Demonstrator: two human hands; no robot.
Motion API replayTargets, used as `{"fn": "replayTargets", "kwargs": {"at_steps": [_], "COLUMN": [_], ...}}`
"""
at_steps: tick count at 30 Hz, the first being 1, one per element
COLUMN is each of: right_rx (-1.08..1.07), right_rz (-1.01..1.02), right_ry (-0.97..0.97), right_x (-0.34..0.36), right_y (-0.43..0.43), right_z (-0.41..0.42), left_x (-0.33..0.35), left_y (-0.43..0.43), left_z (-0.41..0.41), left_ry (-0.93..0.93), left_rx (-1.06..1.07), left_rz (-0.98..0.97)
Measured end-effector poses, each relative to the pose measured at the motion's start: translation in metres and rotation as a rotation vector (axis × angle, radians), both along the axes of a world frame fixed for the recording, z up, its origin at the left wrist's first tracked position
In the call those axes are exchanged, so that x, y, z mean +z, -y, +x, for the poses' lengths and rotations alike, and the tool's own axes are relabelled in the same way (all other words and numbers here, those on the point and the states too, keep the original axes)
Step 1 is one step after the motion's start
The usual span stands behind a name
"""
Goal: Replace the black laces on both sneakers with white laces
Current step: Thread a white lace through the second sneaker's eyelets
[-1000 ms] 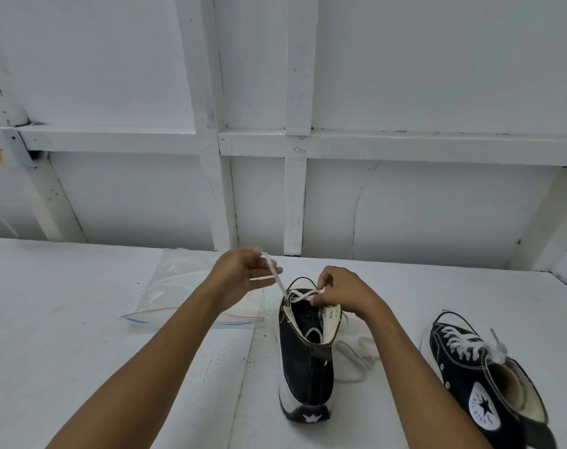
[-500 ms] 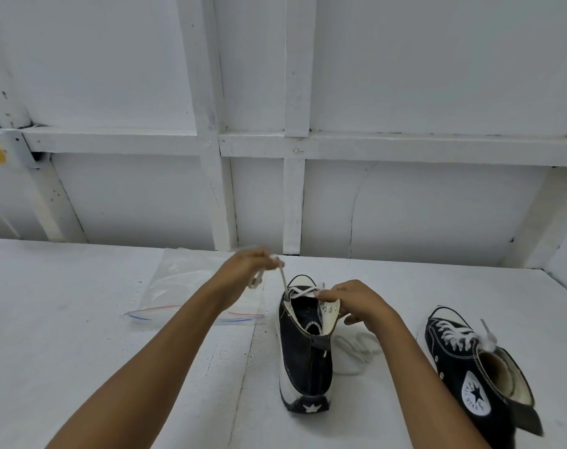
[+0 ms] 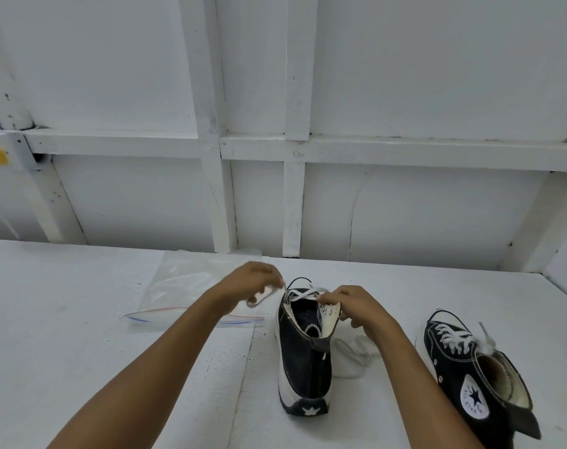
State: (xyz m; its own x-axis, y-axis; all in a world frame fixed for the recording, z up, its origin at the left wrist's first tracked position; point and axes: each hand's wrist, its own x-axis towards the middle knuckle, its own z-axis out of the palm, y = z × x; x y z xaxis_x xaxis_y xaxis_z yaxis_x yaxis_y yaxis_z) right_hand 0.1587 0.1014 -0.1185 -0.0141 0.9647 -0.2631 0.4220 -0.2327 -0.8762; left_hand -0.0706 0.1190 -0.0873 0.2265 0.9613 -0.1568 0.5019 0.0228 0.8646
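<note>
Black and upright, the sneaker (image 3: 303, 361) stands between your hands on the surface (image 3: 65, 319). Your left hand (image 3: 253, 283), motion-blurred, pinches the white lace (image 3: 303, 293) end; your right hand (image 3: 356, 306) grips the sneaker's eyelet flap. More lace lies partly hidden behind your right wrist. Right of it, the second sneaker (image 3: 463, 367) is cut off below.

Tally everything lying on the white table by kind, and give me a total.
Sneakers: 2, middle sneaker and right sneaker
White laces: 2, middle lace and right lace
Zip bag: 1
Total: 5
</note>
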Motion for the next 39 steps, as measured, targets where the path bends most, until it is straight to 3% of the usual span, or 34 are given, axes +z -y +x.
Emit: {"fn": "replayTargets", "kwargs": {"at_steps": [4, 6, 7, 9, 11, 13, 15, 19, 24, 29, 32, 35, 39], "right_rx": [-0.009, -0.020, -0.025, -0.031, -0.026, -0.021, -0.025, -0.016, -0.014, 0.059, 0.215, 0.348, 0.393], "right_rz": [-0.024, -0.021, -0.016, -0.009, -0.020, -0.034, -0.043, -0.062, -0.087, 0.095, 0.192, 0.232, 0.225], "right_ry": [-0.049, -0.058, -0.060, -0.069, -0.070, -0.080, -0.084, -0.110, -0.136, -0.067, 0.097, 0.372, 0.439], "right_x": [-0.004, -0.007, -0.008, -0.009, -0.011, -0.013, -0.013, -0.014, -0.015, -0.004, 0.006, 0.011, 0.016], "right_y": [-0.001, -0.003, -0.003, -0.005, -0.004, -0.003, -0.003, -0.003, -0.003, -0.014, -0.027, -0.039, -0.046], "right_z": [-0.001, -0.001, -0.001, -0.001, -0.001, -0.001, 0.000, 0.001, 0.001, -0.003, -0.013, -0.025, -0.031], "left_x": [0.014, 0.017, 0.016, 0.008, 0.000, -0.005, -0.003, 0.000, -0.009, -0.019, -0.026, -0.031, -0.039], "left_y": [-0.004, -0.005, -0.006, -0.008, -0.006, -0.002, 0.000, -0.003, 0.000, -0.008, -0.012, -0.014, -0.014], "left_z": [-0.007, -0.007, -0.007, -0.008, -0.008, -0.006, -0.004, -0.005, 0.004, 0.003, 0.000, 0.000, 0.002], "left_ry": [0.761, 0.841, 0.733, 0.303, -0.114, -0.324, -0.266, 0.082, 0.379, 0.156, -0.063, -0.287, -0.393], "left_rx": [0.236, 0.239, 0.245, 0.208, 0.034, -0.152, -0.167, 0.073, 0.090, 0.165, 0.027, -0.170, -0.165], "left_rz": [-0.105, -0.176, -0.174, -0.116, -0.108, -0.126, -0.084, 0.058, -0.045, 0.001, -0.016, 0.108, 0.240]}}
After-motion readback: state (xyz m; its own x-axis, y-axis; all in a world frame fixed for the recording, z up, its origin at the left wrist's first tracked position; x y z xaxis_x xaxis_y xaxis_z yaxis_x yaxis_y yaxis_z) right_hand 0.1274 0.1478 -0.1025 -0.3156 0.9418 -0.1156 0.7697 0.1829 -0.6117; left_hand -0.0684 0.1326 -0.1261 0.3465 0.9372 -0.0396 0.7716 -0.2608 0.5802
